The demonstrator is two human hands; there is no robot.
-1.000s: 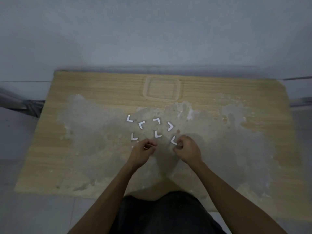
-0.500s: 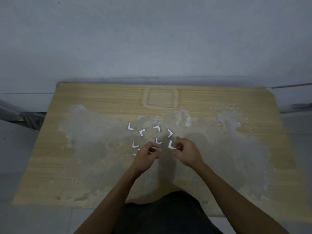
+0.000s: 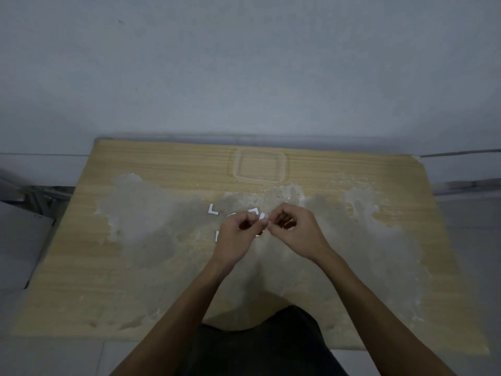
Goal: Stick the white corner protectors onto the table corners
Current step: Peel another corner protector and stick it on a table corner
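Small white L-shaped corner protectors lie in a cluster at the middle of the worn wooden table [image 3: 135, 267]. One protector [image 3: 213, 209] lies free at the cluster's left; others are partly hidden under my hands. My left hand [image 3: 237, 237] and my right hand [image 3: 295, 230] are raised just above the cluster with fingertips meeting. Both pinch one white corner protector [image 3: 262, 217] between them.
A square recess [image 3: 259, 166] is sunk into the tabletop near the far edge. A grey wall stands right behind the table. Metal bars [image 3: 40, 196] show past the table's left edge. My dark-clothed lap [image 3: 257, 346] is against the near edge.
Both hands rose from the tabletop and came together over the cluster, now pinching one protector between them. The camera tilted up a little.
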